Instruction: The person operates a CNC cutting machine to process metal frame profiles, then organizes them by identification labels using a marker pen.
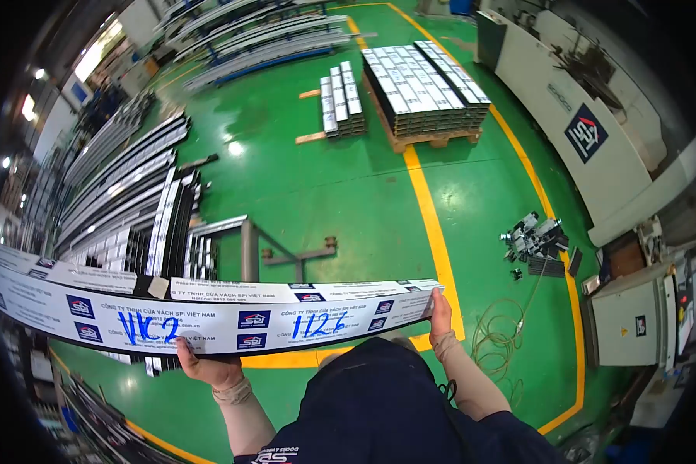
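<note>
Across the front of me lies a long profile bar (232,323) in white printed protective film, with "VK2" and "1126" handwritten in blue. My left hand (209,367) grips its lower edge near the "VK2" writing, thumb on the front face. At the bar's right end, my right hand (441,317) is closed around the tip; most of its fingers are hidden behind. The bar's left part runs out to the edge of view. A dark patch with a small beige piece (158,288) shows on the upper face.
Stacked profiles (124,193) lie at left, beside a grey metal stand (250,251). Ahead, a wooden pallet (433,139) carries wrapped bars. On the green floor at right are a pile of small metal parts (535,240) and a coiled hose (499,344). Machines (572,131) line the right.
</note>
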A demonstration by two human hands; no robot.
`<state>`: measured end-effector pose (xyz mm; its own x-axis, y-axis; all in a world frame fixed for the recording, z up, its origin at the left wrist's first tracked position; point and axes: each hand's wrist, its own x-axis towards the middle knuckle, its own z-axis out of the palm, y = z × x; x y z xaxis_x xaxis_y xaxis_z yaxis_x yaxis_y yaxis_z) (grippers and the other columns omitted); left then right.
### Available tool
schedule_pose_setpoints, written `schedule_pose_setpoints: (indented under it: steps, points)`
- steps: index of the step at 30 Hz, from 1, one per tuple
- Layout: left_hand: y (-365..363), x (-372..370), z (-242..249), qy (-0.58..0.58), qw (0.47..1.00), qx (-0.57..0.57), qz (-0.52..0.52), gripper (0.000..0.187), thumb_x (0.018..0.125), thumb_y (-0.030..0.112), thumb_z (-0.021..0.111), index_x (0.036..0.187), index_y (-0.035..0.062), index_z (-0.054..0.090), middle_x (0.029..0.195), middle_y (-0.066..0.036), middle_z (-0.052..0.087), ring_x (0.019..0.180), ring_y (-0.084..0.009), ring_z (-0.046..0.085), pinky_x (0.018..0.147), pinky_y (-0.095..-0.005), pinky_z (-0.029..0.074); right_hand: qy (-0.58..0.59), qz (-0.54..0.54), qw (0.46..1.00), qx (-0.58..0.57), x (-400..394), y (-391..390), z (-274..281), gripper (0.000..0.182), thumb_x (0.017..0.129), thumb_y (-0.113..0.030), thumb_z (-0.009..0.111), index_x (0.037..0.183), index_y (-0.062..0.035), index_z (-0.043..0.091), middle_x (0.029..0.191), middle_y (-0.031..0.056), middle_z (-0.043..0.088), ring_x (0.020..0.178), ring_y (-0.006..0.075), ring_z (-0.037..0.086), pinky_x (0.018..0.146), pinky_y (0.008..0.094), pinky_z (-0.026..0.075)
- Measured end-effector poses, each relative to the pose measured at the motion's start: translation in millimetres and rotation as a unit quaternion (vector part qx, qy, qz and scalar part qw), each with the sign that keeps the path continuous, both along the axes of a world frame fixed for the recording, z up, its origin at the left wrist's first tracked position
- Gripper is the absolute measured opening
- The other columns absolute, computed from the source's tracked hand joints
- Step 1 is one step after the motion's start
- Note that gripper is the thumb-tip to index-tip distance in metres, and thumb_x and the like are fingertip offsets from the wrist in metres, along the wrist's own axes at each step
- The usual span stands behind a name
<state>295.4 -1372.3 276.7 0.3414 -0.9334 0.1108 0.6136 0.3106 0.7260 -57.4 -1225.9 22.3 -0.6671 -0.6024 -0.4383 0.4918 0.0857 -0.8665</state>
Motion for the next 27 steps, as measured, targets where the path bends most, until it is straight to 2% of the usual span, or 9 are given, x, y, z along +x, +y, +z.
schedule_pose_setpoints:
  steps: [2, 5, 9, 12, 16, 17, 20, 23, 27]
  points:
    - [-49, -34, -9, 0.011, 0.999, 0.037, -0.019, 0.048, 0.093, 0.035, 0.049, 0.129, 0.0027, 0.051, 0.122, -0.01, 0.061, 0.111, -0.0271, 0.059, 0.098, -0.0419, 0.045, 0.035, -0.011, 0.999, 0.034, -35, -33, 9, 0.048, 0.095, -0.046, 0.055, 0.106, 0.0004, 0.063, 0.103, 0.0076, 0.064, 0.094, 0.0149, 0.055, 0.085, 0.0306, 0.042]
    - [-114, -94, -10, -0.001, 0.998, 0.059, -0.039, 0.043, 0.094, 0.034, 0.051, 0.125, 0.0045, 0.054, 0.12, -0.009, 0.061, 0.109, -0.025, 0.059, 0.096, -0.0401, 0.046, 0.078, -0.025, 0.995, 0.063, -102, -89, -20, 0.048, 0.095, -0.043, 0.057, 0.1, 0.0036, 0.066, 0.093, 0.0073, 0.066, 0.085, 0.0152, 0.058, 0.078, 0.0296, 0.046]
    - [-195, -158, -35, 0.031, 0.991, 0.102, -0.086, 0.041, 0.094, 0.032, 0.053, 0.123, 0.0038, 0.055, 0.12, -0.009, 0.061, 0.109, -0.0245, 0.059, 0.096, -0.0397, 0.047, 0.025, -0.072, 0.996, 0.045, -169, -140, -17, 0.047, 0.094, -0.041, 0.058, 0.099, 0.0049, 0.066, 0.093, 0.0065, 0.067, 0.084, 0.0125, 0.058, 0.077, 0.0278, 0.046]
    - [-277, -227, -68, 0.005, 0.981, 0.132, -0.139, 0.038, 0.095, 0.029, 0.051, 0.123, 0.0036, 0.055, 0.12, -0.009, 0.061, 0.111, -0.0248, 0.059, 0.098, -0.0398, 0.046, 0.073, -0.11, 0.987, 0.092, -239, -197, -24, 0.047, 0.094, -0.042, 0.058, 0.099, 0.0046, 0.066, 0.094, 0.007, 0.067, 0.084, 0.0133, 0.058, 0.076, 0.0294, 0.046]
    - [-382, -323, -110, 0.02, 0.966, 0.193, -0.173, 0.035, 0.093, 0.026, 0.057, 0.121, 0.0044, 0.056, 0.118, -0.007, 0.063, 0.109, -0.0223, 0.061, 0.096, -0.0388, 0.048, 0.112, -0.064, 0.966, 0.226, -329, -236, -37, 0.062, 0.096, -0.051, 0.049, 0.09, 0.0082, 0.065, 0.084, 0.0144, 0.068, 0.077, 0.0196, 0.06, 0.071, 0.0361, 0.046]
    - [-408, -355, -110, 0.011, 0.959, 0.208, -0.192, 0.035, 0.092, 0.024, 0.06, 0.121, 0.0048, 0.056, 0.117, -0.006, 0.063, 0.108, -0.0215, 0.061, 0.095, -0.0385, 0.048, 0.122, -0.053, 0.951, 0.28, -354, -239, -52, 0.065, 0.094, -0.056, 0.048, 0.084, 0.0052, 0.065, 0.078, 0.0084, 0.064, 0.072, 0.0172, 0.057, 0.066, 0.0344, 0.044]
    - [-480, -450, -110, 0.013, 0.921, 0.25, -0.297, 0.037, 0.091, 0.023, 0.059, 0.122, 0.0034, 0.055, 0.119, -0.007, 0.063, 0.112, -0.0225, 0.059, 0.099, -0.0383, 0.045, 0.178, -0.058, 0.9, 0.395, -414, -251, -51, 0.058, 0.092, -0.051, 0.052, 0.08, 0.0051, 0.064, 0.077, 0.0088, 0.063, 0.071, 0.0178, 0.057, 0.065, 0.0359, 0.044]
    - [-540, -539, -130, 0.012, 0.883, 0.289, -0.37, 0.035, 0.089, 0.019, 0.061, 0.12, 0.0035, 0.056, 0.117, -0.007, 0.063, 0.111, -0.0224, 0.059, 0.1, -0.0366, 0.044, 0.074, -0.229, 0.932, 0.271, -441, -250, -60, 0.047, 0.088, -0.041, 0.058, 0.08, 0.0057, 0.063, 0.078, 0.0097, 0.064, 0.07, 0.0196, 0.058, 0.065, 0.0379, 0.046]
    - [-597, -683, -161, -0.001, 0.825, 0.326, -0.462, 0.041, 0.087, 0.02, 0.063, 0.123, 0.002, 0.054, 0.12, -0.009, 0.062, 0.114, -0.0252, 0.057, 0.102, -0.04, 0.042, -0.043, -0.434, 0.887, 0.151, -484, -281, -50, 0.037, 0.084, -0.03, 0.063, 0.083, 0.0068, 0.061, 0.08, 0.0117, 0.064, 0.073, 0.0233, 0.063, 0.066, 0.0404, 0.051]
